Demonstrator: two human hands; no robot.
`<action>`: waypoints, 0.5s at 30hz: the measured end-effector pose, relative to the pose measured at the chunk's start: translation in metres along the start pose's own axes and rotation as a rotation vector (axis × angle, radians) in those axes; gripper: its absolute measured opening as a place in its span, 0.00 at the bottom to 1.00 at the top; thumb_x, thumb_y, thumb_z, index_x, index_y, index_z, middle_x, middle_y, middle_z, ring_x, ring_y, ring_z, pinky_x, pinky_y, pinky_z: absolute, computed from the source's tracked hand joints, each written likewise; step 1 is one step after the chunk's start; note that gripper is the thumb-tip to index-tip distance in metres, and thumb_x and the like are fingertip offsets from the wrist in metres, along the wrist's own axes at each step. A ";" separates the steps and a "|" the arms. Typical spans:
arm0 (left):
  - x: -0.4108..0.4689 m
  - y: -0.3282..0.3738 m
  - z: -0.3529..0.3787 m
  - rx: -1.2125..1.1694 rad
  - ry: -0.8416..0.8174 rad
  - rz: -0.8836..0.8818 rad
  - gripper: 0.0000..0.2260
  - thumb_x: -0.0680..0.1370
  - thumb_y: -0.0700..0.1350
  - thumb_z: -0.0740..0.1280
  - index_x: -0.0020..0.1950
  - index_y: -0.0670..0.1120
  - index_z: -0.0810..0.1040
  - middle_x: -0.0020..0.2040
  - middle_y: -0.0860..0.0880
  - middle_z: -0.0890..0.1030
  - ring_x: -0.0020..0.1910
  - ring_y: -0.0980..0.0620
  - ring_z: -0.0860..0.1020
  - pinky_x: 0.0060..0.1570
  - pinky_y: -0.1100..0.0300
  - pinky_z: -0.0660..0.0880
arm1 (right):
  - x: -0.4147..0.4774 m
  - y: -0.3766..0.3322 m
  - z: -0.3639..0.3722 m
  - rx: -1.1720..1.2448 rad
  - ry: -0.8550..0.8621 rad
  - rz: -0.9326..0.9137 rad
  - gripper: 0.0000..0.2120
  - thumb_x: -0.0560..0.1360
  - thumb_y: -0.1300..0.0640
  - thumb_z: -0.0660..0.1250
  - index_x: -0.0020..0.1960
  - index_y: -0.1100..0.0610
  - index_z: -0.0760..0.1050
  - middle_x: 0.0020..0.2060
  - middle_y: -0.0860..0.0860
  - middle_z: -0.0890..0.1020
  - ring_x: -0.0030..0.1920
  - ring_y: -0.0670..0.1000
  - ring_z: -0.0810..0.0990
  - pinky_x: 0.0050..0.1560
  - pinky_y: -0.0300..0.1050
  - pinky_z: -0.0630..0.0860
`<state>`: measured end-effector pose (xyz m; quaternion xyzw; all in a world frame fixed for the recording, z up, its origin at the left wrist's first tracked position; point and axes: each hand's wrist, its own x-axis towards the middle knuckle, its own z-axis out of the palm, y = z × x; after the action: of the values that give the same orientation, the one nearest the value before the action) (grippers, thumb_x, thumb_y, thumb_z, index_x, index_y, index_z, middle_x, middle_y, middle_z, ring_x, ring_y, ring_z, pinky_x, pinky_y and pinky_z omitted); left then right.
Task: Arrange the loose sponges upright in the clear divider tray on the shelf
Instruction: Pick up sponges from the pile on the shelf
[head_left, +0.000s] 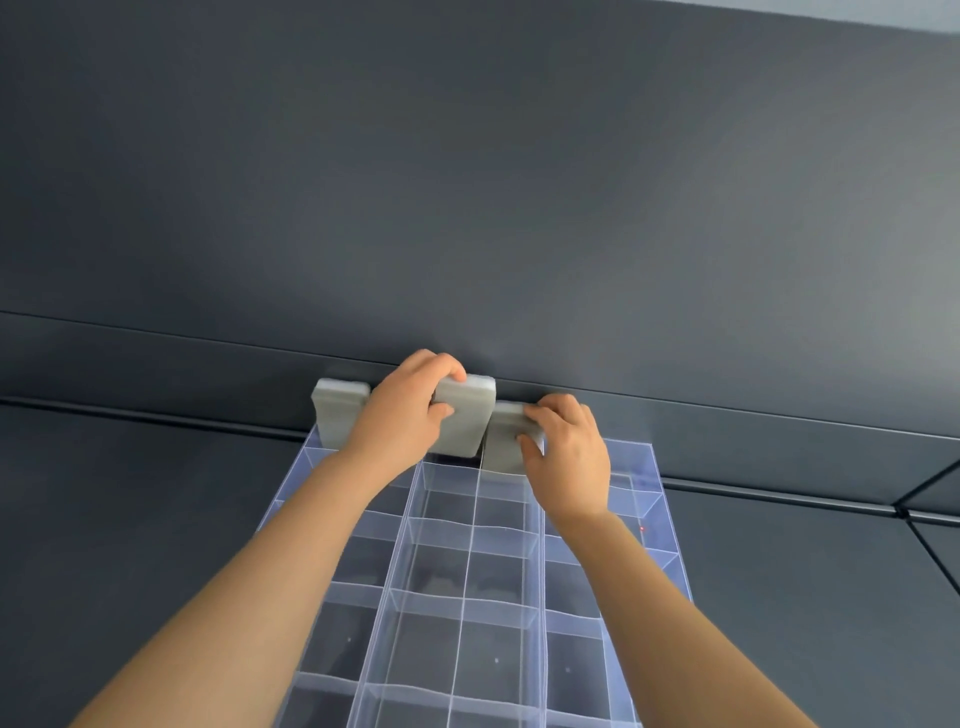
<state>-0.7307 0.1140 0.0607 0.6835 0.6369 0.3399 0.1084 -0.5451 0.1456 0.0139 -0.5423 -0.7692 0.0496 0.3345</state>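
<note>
Gripping middle sponge (467, 415), left hand (410, 410); right hand (569, 457) masks right sponge (501, 447).

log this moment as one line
left hand: grips middle sponge | right hand: grips right sponge | left sponge: upright, not gripped | divider tray: sponges in far row

Divider tray (470, 605): clear plastic, smooth, glossy; thin walls catch light along their edges. Left sponge (337, 415), middle sponge (470, 415), right sponge (501, 447), at tray's far edge: pale grey foam, matt, fine-grained, rounded corners. Shelf (130, 493): dark grey, matt, smooth; material not discernible. Back panel (467, 182): same matt finish, faint sheen.
</note>
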 end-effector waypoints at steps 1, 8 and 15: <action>0.000 0.001 0.002 0.004 0.001 0.005 0.13 0.74 0.34 0.67 0.53 0.50 0.73 0.53 0.56 0.73 0.39 0.52 0.72 0.43 0.55 0.71 | 0.000 0.000 0.000 -0.003 0.000 0.000 0.12 0.71 0.63 0.70 0.55 0.59 0.80 0.53 0.52 0.78 0.52 0.55 0.75 0.37 0.48 0.75; 0.003 -0.002 0.008 0.171 0.006 -0.017 0.12 0.74 0.38 0.70 0.54 0.48 0.74 0.53 0.53 0.76 0.42 0.50 0.73 0.48 0.52 0.71 | 0.002 0.000 -0.004 -0.020 0.018 -0.044 0.12 0.70 0.62 0.72 0.53 0.57 0.81 0.50 0.51 0.80 0.47 0.57 0.76 0.32 0.48 0.75; 0.000 -0.003 0.017 0.388 0.042 0.094 0.11 0.71 0.35 0.71 0.52 0.42 0.78 0.53 0.46 0.75 0.52 0.45 0.71 0.50 0.52 0.70 | 0.000 -0.003 -0.005 -0.043 0.060 -0.110 0.10 0.66 0.66 0.75 0.46 0.59 0.83 0.46 0.53 0.82 0.43 0.58 0.78 0.28 0.47 0.76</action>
<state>-0.7232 0.1190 0.0465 0.7132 0.6600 0.2296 -0.0548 -0.5445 0.1431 0.0194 -0.5075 -0.7883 -0.0020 0.3479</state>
